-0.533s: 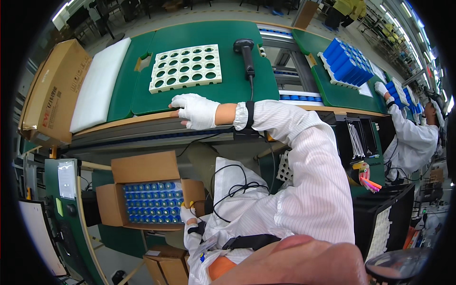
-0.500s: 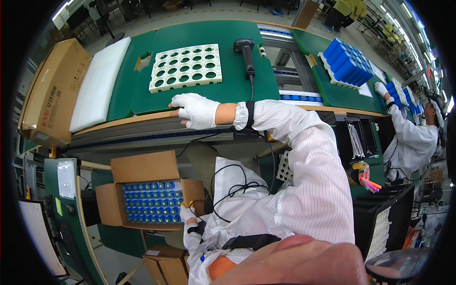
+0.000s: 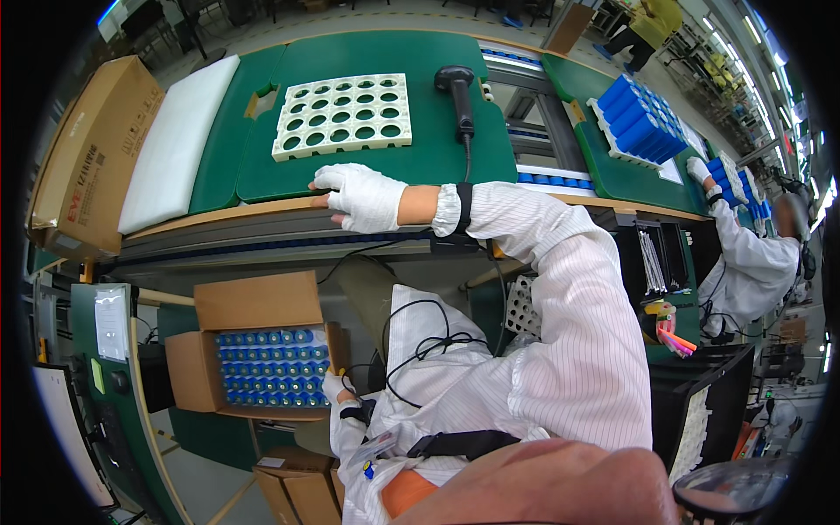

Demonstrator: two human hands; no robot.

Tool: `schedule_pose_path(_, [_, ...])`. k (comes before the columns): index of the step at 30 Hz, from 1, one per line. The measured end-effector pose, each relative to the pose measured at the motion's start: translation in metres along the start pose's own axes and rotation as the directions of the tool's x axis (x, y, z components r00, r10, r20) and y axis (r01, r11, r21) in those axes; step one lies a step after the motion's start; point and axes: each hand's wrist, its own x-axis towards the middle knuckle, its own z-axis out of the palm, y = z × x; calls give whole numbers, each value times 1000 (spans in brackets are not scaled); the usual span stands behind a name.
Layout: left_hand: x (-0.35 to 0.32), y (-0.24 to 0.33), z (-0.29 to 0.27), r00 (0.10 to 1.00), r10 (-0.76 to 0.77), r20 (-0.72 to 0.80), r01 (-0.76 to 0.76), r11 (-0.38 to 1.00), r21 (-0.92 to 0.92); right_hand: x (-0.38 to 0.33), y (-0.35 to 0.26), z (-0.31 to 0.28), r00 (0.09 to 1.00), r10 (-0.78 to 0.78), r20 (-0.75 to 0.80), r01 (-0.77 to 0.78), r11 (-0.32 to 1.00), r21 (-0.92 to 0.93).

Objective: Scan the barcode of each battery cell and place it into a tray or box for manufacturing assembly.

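My right hand [image 3: 366, 199], in a white glove with bare fingertips, rests at the front edge of the green worktop [image 3: 206, 179]. Its fingers are loosely apart and hold nothing. Just beyond it lies a white plastic tray [image 3: 344, 140] with rows of round holes. A black handheld scanner [image 3: 459, 101] lies to the tray's right. Low on the left, my gloved left hand [image 3: 335, 385] is at the right side of an open cardboard box [image 3: 259, 300]. Rows of blue cylindrical cells [image 3: 273, 367] fill that box. The left fingers are too small and hidden to read.
A cardboard carton [image 3: 92, 157] and a white foam sheet [image 3: 179, 144] stand at the far left. Blue cells [image 3: 639, 122] stand on a tray to the right, near a co-worker [image 3: 748, 241]. A black cable [image 3: 429, 337] crosses my lap. Rollers [image 3: 556, 179] show in the worktop's gap.
The view has shifted slightly. My left hand has moved slightly up and left, against the box's side. My right hand stays by the worktop edge, nearer the tray.
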Motion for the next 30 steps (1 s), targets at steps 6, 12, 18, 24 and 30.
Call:
schedule_pose_path(6, [-10, 13, -9, 1000, 1, -4, 0, 999, 40, 0, 0, -1, 1000, -2, -15, 2, 1000, -5])
schedule_pose_path(12, [-10, 17, -11, 999, -54, -2, 54, 997, 52, 1, 0, -1, 1000, 1, -12, -1, 1000, -10])
schedule_pose_path(18, [-12, 18, -12, 1000, -21, -15, 22, 999, 26, 0, 1, 1, 1000, -6, -25, 6, 1000, -2])
schedule_pose_path(24, [-12, 17, -15, 1000, -9, 8, 9, 998, 59, 1, 0, -1, 1000, -2, -13, 2, 1000, -10])
schedule_pose_path(30, [-5, 10, -8, 999, 34, -10, -33, 997, 71, 1, -1, -1, 1000, 2, -10, -2, 1000, -16])
